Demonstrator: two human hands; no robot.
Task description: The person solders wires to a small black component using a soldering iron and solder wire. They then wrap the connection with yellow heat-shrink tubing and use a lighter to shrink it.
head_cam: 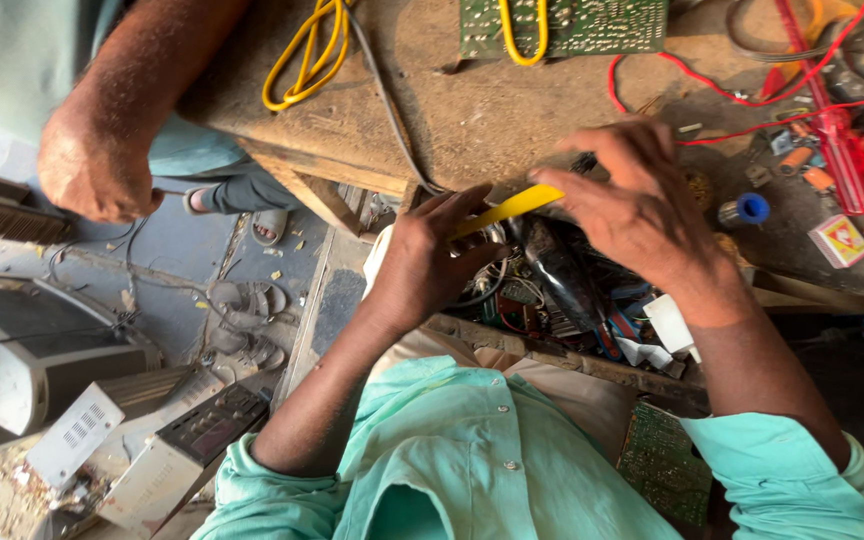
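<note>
Your left hand (422, 262) and your right hand (642, 205) both have hold of a yellow strip (512, 207), which runs slantwise between them just below the edge of the wooden bench (472, 110). Your left fingers are curled shut around its lower end, so that end is hidden inside your fist. Your right fingers are pinched closed on its upper end, where a small dark tip (584, 162) sticks out past your fingertips. Only the middle stretch of the strip shows, bare, in the gap between your two hands.

Right under the strip lies an open drawer (552, 355) packed with wires and small parts; whether the strip touches any of them cannot be told. On the bench beyond your hands there is a green circuit board (592, 25), a coil of yellow cable (304, 60), a red wire (742, 95) and a red screwdriver (847, 160). A small blue-capped part (749, 208) sits just beside your right hand.

Another person's hand (92, 165) hangs at the far left, well apart from yours, above an old television set (22, 350) on the floor.
</note>
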